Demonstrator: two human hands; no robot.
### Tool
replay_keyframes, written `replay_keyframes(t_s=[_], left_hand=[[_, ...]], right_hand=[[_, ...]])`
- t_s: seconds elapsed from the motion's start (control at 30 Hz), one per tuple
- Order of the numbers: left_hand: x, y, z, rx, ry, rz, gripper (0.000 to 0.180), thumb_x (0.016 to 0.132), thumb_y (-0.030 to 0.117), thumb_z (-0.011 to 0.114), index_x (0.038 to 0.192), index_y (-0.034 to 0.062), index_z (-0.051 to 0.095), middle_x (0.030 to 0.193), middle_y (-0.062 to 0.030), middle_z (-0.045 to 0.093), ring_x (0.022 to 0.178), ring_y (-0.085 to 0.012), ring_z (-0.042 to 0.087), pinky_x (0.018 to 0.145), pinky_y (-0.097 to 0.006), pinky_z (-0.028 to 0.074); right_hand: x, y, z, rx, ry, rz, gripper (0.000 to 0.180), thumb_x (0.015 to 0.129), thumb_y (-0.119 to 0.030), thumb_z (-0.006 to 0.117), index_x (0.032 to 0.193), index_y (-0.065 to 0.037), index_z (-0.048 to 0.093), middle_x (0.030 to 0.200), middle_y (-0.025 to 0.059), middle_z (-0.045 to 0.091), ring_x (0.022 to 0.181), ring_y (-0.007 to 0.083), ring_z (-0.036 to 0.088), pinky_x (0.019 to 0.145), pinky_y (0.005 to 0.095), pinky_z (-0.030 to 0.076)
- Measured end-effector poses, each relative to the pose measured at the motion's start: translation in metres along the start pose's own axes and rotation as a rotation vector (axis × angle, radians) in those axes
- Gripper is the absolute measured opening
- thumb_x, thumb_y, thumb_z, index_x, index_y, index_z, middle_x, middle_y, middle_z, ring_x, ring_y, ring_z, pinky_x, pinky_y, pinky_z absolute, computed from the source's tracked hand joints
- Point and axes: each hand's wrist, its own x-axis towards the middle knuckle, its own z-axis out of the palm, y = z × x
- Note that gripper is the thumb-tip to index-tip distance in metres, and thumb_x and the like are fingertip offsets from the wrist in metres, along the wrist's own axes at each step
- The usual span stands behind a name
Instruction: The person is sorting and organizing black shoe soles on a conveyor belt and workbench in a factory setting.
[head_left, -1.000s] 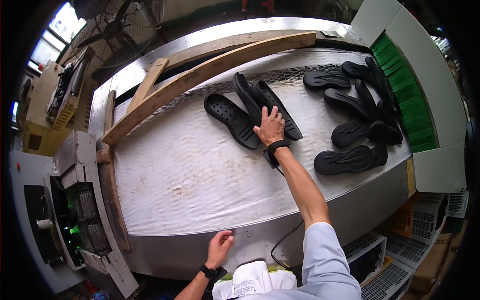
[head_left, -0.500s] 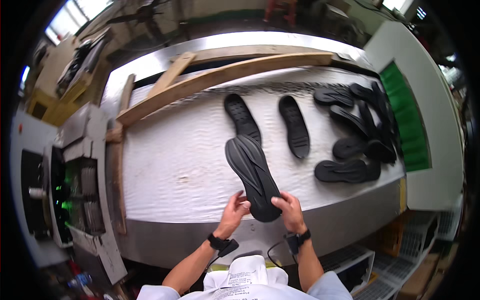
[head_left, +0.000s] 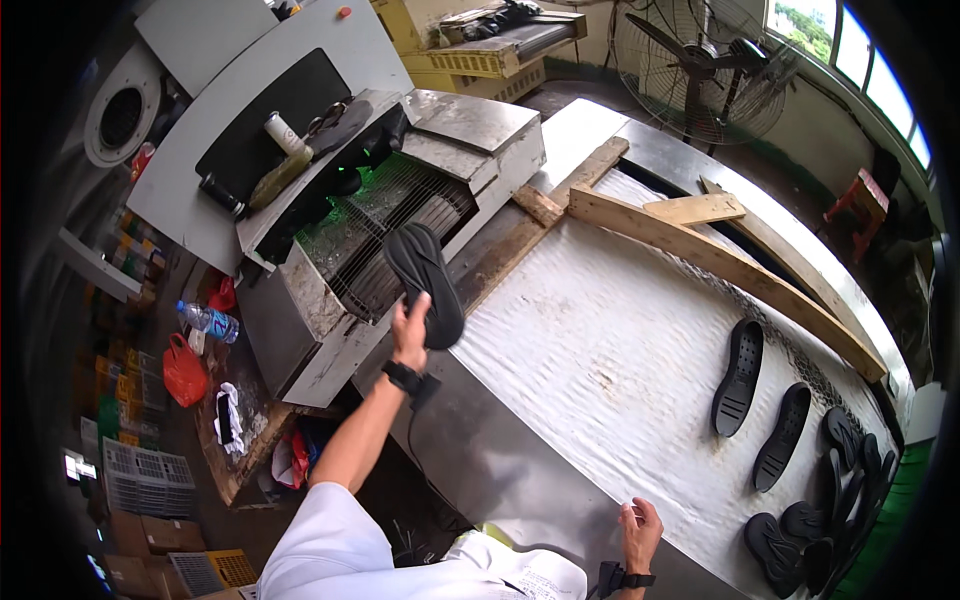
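My left hand [head_left: 409, 332] grips a black shoe sole [head_left: 428, 280] near its lower end, thumb pressed on its face. The sole is held up at the mouth of a grey machine [head_left: 318, 290], in front of its wire mesh conveyor [head_left: 360, 240] lit by green light. From this view I cannot tell whether the sole touches the mesh. My right hand [head_left: 641, 528] is above the steel front edge of the table, fingers loosely bent and apart, holding nothing. Two more soles, one [head_left: 738, 378] and another [head_left: 782, 438], lie on the white cloth [head_left: 580, 350].
Several black soles [head_left: 772, 550] are heaped at the table's right end. Wooden planks [head_left: 720, 270] lie along the far and left sides of the cloth. A bottle [head_left: 208, 322] and a red bag [head_left: 184, 370] are left of the machine. A large fan [head_left: 690, 70] stands behind.
My view has swung left toward the machine. The sole, between both hands before, has moved left in my left hand alone. My right hand has come away from it.
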Motion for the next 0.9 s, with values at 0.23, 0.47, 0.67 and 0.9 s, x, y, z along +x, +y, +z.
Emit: replay_keyframes(t_s=[0.23,0.47,0.67,0.9], left_hand=[[0.114,-0.019,-0.076,-0.103,-0.021,-0.207,0.020,0.094,0.017,0.072,0.087,0.0040,0.058,0.086,-0.0070,0.062,0.086,-0.0235,0.068,0.080,-0.039,0.062],[-0.154,-0.084,-0.015,0.188,-0.487,-0.535,0.028,0.098,0.011,0.065,0.122,-0.0024,0.059,0.098,-0.0080,0.066,0.080,-0.0156,0.068,0.070,-0.029,0.060],[-0.298,-0.087,0.031,0.369,-0.843,-0.683,0.027,0.097,0.010,0.066,0.120,-0.0037,0.061,0.100,-0.0076,0.069,0.083,-0.0125,0.068,0.072,-0.026,0.058],[-0.344,-0.093,0.090,0.471,-1.046,-0.676,0.026,0.097,0.009,0.066,0.120,-0.0033,0.062,0.098,-0.0058,0.069,0.083,-0.0107,0.067,0.076,-0.026,0.056]], right_hand=[[-0.001,-0.001,0.021,-0.120,-0.046,0.005,0.030,0.090,-0.018,0.075,0.112,0.001,0.069,0.090,0.0115,0.075,0.076,0.0153,0.072,0.070,0.0281,0.056],[0.070,-0.001,-0.031,-0.383,0.297,-0.043,0.053,0.082,-0.024,0.079,0.129,-0.006,0.061,0.115,0.0130,0.067,0.094,0.0294,0.069,0.083,0.0409,0.055],[0.175,0.023,-0.119,-0.967,0.731,-0.011,0.069,0.084,-0.017,0.072,0.145,-0.003,0.043,0.151,0.0226,0.038,0.138,0.0430,0.038,0.110,0.0558,0.036],[0.205,0.118,-0.229,-1.279,0.836,0.114,0.043,0.094,-0.014,0.056,0.136,-0.004,0.054,0.139,0.0165,0.057,0.128,0.0343,0.054,0.110,0.0467,0.039]])
